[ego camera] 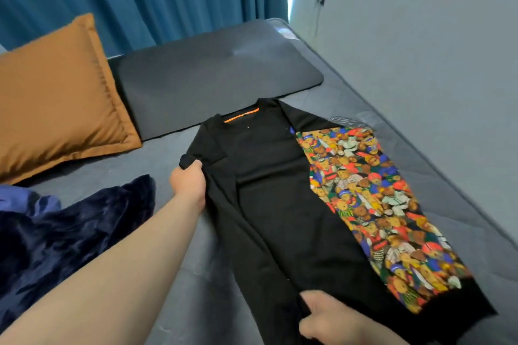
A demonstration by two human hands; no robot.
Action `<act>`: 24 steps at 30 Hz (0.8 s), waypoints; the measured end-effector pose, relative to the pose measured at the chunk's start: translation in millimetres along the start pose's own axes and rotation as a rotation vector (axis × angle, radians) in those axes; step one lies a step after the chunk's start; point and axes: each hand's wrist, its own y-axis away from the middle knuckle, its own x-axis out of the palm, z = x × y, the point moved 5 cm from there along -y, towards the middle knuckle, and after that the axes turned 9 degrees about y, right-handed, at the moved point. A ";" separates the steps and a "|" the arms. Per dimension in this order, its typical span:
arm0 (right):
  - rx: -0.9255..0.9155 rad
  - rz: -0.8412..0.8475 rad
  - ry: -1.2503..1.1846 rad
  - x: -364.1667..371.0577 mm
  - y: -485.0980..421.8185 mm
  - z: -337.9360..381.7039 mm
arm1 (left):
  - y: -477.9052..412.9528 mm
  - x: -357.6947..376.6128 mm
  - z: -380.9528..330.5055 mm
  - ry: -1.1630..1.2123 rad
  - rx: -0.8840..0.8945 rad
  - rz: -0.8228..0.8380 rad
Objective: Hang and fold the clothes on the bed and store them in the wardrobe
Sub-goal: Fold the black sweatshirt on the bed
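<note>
Black shirt (269, 190) w/ teddy-bear print panel lies flat on grey bed (179, 274), collar toward dark pillow (213, 75). Left hand (188, 185) pinches its left sleeve edge, fingers closed. Right hand (322, 316) grips the hem, fingers curled shut. Navy blanket (70, 232) at left.

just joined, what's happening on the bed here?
A person is folding a black top with a teddy-bear print panel, laid flat on the grey bed. The left hand grips the fabric at the left shoulder and sleeve; the right hand holds the same edge near the hem, so that side looks ready to fold inward. A dark blue garment lies crumpled to the left, not yet handled, below an orange pillow.
</note>
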 end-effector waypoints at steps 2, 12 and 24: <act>0.053 -0.136 -0.074 -45.1 17.0 -22.6 | 17.2 38.0 -1.5 -0.029 0.039 -0.029; 0.015 -0.406 -0.315 -198.7 80.4 -136.0 | 107.1 244.1 12.8 -0.355 0.299 0.065; 0.183 -0.511 -0.170 -244.7 52.7 -225.9 | 169.7 331.4 181.9 -1.094 0.322 0.598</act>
